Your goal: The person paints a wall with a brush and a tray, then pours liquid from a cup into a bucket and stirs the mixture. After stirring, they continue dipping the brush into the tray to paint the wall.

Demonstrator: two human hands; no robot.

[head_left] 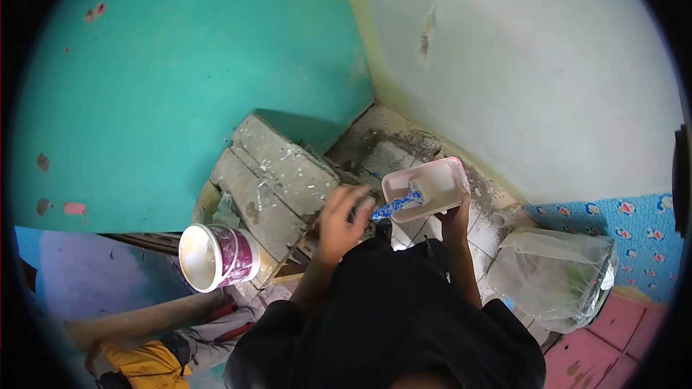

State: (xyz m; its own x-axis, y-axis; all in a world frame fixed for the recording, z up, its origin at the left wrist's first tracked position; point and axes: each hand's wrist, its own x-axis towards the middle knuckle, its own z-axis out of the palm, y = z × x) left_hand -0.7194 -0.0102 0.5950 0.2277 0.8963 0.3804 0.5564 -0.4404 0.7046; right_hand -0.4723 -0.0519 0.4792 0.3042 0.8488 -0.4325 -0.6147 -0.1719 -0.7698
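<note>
My right hand (455, 222) grips the near right side of a shallow whitish tray (453, 164) with a pinkish rim. Inside the tray rests the head of a brush-like tool, whose blue and white patterned handle (393, 207) sticks out over the left edge. My left hand (342, 222) is beside the free end of that handle. Its fingers are curved, with a dark gap between them and the thumb. Whether the fingertips touch the handle is hard to make out. What fills the tray's bottom is pale and cannot be told.
A white and purple bucket (238, 253) stands left, beside a paint-spattered tiled ledge (277, 173). Clear plastic covers something (551, 274) at right. A teal wall (216, 43) and a pale wall (519, 65) meet ahead. A yellow and grey bag (144, 361) lies lower left.
</note>
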